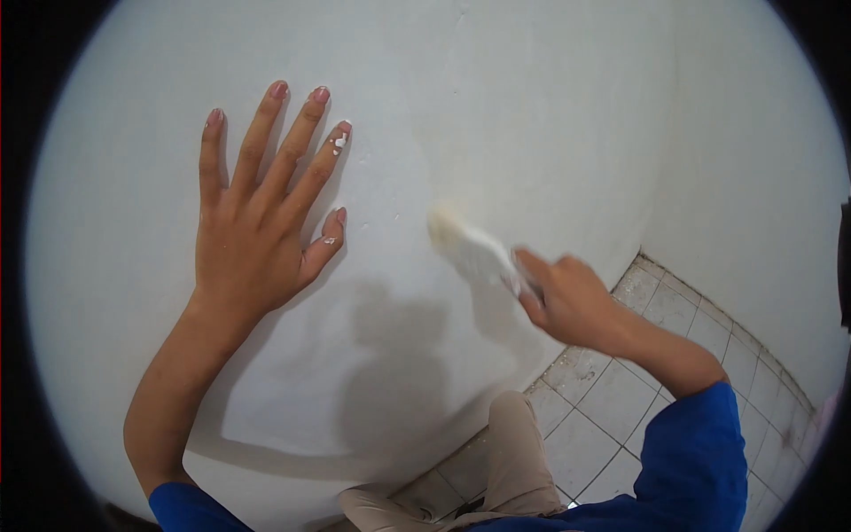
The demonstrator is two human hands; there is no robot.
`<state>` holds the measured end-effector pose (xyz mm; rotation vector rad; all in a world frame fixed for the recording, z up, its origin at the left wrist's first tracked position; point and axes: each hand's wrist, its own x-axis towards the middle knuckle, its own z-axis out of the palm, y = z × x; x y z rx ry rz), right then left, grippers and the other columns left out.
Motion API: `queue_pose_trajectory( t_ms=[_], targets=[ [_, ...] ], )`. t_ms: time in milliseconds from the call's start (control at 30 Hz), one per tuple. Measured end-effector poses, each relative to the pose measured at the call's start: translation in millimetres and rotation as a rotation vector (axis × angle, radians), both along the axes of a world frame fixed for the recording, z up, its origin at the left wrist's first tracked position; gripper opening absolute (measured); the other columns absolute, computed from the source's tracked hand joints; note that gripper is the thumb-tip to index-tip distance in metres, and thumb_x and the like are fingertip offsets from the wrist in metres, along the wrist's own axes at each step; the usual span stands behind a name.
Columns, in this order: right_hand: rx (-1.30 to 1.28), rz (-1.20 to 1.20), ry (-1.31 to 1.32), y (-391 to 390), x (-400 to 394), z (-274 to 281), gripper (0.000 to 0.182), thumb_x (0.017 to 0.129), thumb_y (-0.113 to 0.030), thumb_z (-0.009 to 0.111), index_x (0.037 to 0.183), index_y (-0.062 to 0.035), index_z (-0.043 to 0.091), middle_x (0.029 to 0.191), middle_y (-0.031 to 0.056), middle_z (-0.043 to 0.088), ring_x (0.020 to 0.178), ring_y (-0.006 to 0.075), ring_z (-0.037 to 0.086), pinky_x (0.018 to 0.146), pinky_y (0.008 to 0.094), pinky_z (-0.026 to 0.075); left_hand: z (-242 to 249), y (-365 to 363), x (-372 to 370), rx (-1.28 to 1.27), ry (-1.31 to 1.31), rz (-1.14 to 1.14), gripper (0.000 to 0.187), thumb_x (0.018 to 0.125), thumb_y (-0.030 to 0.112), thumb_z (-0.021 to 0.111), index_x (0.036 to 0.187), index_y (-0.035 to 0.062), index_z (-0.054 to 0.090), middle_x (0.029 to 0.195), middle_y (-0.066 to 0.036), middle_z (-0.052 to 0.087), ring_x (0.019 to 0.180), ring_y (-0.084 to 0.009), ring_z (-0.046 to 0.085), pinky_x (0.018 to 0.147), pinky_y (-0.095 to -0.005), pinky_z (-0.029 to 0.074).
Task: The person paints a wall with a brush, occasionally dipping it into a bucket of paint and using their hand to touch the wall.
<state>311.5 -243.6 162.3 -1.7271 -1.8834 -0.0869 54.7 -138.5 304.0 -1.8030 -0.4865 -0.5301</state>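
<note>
Against the white wall (532, 115), my left hand (253, 208) lies flat with its fingers spread. Spots of white paint show on its index finger and thumb. My right hand (567, 297) is wrapped round the handle of a paintbrush (479, 244), which is smeared by motion. Pale cream bristles at the brush's end overlap the wall, right of my left hand. A few small white flecks mark the wall between the hand and the bristles.
At the right, a second wall (753, 177) meets this one in a corner. Below it is a floor of white tiles (594, 430) with dirty edges. My bent knees in beige trousers (514, 443) are close to the wall. Shadows fall across its lower part.
</note>
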Motion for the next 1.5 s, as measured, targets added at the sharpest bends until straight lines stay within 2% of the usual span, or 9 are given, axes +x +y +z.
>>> queue_pose_trajectory(
  t_ms=[100, 333, 433, 633, 800, 933, 1133, 1300, 1500],
  targets=[
    [-0.207, 0.09, 0.067, -8, 8, -22, 0.024, 0.089, -0.019, 0.054, 0.105, -0.002, 0.055, 0.056, 0.0184, 0.056, 0.052, 0.0402, 0.056, 0.054, 0.048, 0.046, 0, 6, -2, -0.003, 0.0, 0.009, 0.054, 0.087, 0.036, 0.047, 0.137, 0.018, 0.047, 0.152, -0.003, 0.031, 0.143, -0.0259, 0.02, 0.117, -0.0533, 0.004],
    [0.138, -0.027, 0.238, 4, -20, 36, 0.023, 0.09, -0.019, 0.053, 0.104, -0.0012, 0.056, 0.052, 0.017, 0.053, 0.05, 0.0365, 0.057, 0.051, 0.0444, 0.044, 3, 26, -9, 0.011, 0.005, 0.032, 0.055, 0.087, 0.038, 0.047, 0.139, 0.02, 0.045, 0.152, -0.003, 0.031, 0.144, -0.0257, 0.019, 0.117, -0.0531, 0.003],
    [0.183, -0.094, -0.085, 18, -31, -23, 0.027, 0.09, -0.02, 0.053, 0.111, -0.0029, 0.056, 0.053, 0.0165, 0.054, 0.05, 0.0359, 0.057, 0.051, 0.0444, 0.044, 3, 27, -9, 0.005, 0.009, 0.033, 0.055, 0.087, 0.038, 0.047, 0.139, 0.0198, 0.045, 0.152, -0.004, 0.03, 0.144, -0.026, 0.018, 0.117, -0.0532, 0.003],
    [-0.142, 0.083, 0.311, -4, -8, -24, 0.03, 0.089, -0.022, 0.057, 0.111, -0.0023, 0.062, 0.057, 0.0163, 0.057, 0.049, 0.0342, 0.057, 0.05, 0.0422, 0.045, 4, 23, -9, -0.006, 0.008, 0.013, 0.054, 0.087, 0.036, 0.048, 0.138, 0.0176, 0.046, 0.152, -0.004, 0.031, 0.144, -0.0268, 0.019, 0.117, -0.0535, 0.003],
    [0.632, -0.087, 0.013, -1, 0, 64, 0.031, 0.084, -0.014, 0.062, 0.113, -0.0029, 0.065, 0.065, 0.0175, 0.06, 0.048, 0.0284, 0.049, 0.053, 0.0371, 0.042, 4, 21, -9, -0.026, 0.007, -0.019, 0.054, 0.086, 0.036, 0.049, 0.136, 0.0158, 0.048, 0.152, -0.004, 0.032, 0.143, -0.0275, 0.02, 0.116, -0.054, 0.004],
    [0.905, -0.048, -0.006, 35, 2, 106, 0.033, 0.081, -0.012, 0.064, 0.113, -0.0116, 0.066, 0.067, 0.0138, 0.059, 0.056, 0.0298, 0.053, 0.056, 0.0409, 0.043, 4, 21, -9, -0.034, 0.003, -0.026, 0.054, 0.084, 0.035, 0.051, 0.134, 0.0156, 0.05, 0.15, -0.005, 0.034, 0.142, -0.028, 0.023, 0.116, -0.0546, 0.006],
    [0.319, -0.1, -0.219, 18, -24, 39, 0.057, 0.082, -0.012, 0.059, 0.137, -0.0158, 0.043, 0.065, 0.0151, 0.055, 0.053, 0.0333, 0.057, 0.048, 0.0453, 0.045, 5, 23, -10, -0.047, -0.02, -0.061, 0.053, 0.08, 0.031, 0.054, 0.131, 0.0146, 0.052, 0.148, -0.005, 0.036, 0.141, -0.0281, 0.024, 0.116, -0.0557, 0.008],
    [-0.207, 0.133, 0.079, -9, 5, -19, 0.031, 0.084, -0.016, 0.06, 0.115, -0.0107, 0.066, 0.058, 0.0179, 0.056, 0.055, 0.0356, 0.057, 0.053, 0.0449, 0.047, 4, 23, -10, -0.06, -0.018, -0.079, 0.055, 0.078, 0.029, 0.057, 0.131, 0.0137, 0.052, 0.148, -0.006, 0.037, 0.141, -0.0283, 0.025, 0.115, -0.0575, 0.01],
    [0.529, -0.027, 0.026, -9, 15, 62, 0.022, 0.087, -0.012, 0.058, 0.105, -0.0047, 0.068, 0.056, 0.0186, 0.052, 0.051, 0.0363, 0.048, 0.056, 0.0404, 0.041, 6, 21, -11, -0.055, -0.007, -0.08, 0.056, 0.079, 0.032, 0.056, 0.132, 0.0142, 0.051, 0.149, -0.007, 0.036, 0.141, -0.0297, 0.025, 0.113, -0.0597, 0.012]
  ],
)
